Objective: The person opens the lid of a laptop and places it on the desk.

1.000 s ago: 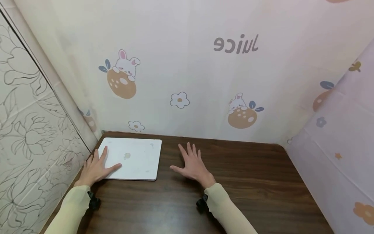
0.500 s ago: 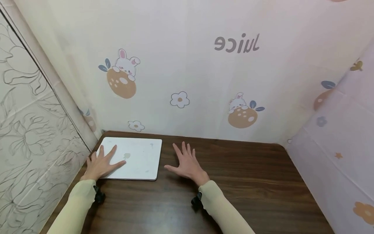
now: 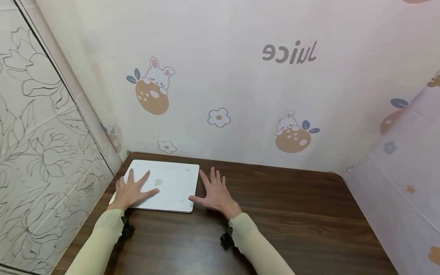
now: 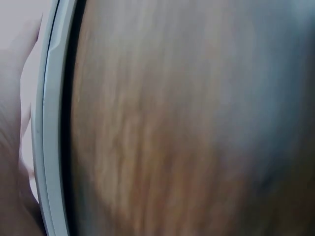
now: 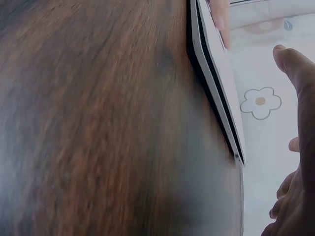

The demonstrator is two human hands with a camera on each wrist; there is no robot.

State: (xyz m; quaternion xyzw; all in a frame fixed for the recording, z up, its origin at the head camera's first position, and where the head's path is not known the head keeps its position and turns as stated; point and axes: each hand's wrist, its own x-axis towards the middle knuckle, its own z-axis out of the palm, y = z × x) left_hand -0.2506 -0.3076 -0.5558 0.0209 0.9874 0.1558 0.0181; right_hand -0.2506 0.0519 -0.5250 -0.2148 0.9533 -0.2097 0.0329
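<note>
A closed silver laptop [image 3: 177,187] with an apple logo lies on the dark wooden table. My left hand [image 3: 132,193] spreads its fingers over the laptop's left part; whether the palm presses down cannot be told. At the laptop's right edge my right hand [image 3: 217,194] has its fingers apart, the thumb tip overlapping that edge in the head view. The left wrist view shows the laptop's side edge [image 4: 55,123] close up beside part of the left hand [image 4: 10,108]. In the right wrist view, a gap separates the right hand [image 5: 305,167] from the laptop [image 5: 216,83].
The wooden table [image 3: 292,214] extends to the right and front of the laptop. Behind it hangs a pale curtain [image 3: 237,84] with rabbit and flower prints. Another printed sheet [image 3: 388,183] borders the right side, and a floral panel [image 3: 44,133] borders the left.
My left hand has moved right, further over the laptop. My right hand has come left to the laptop's right edge. The whole head view has shifted slightly.
</note>
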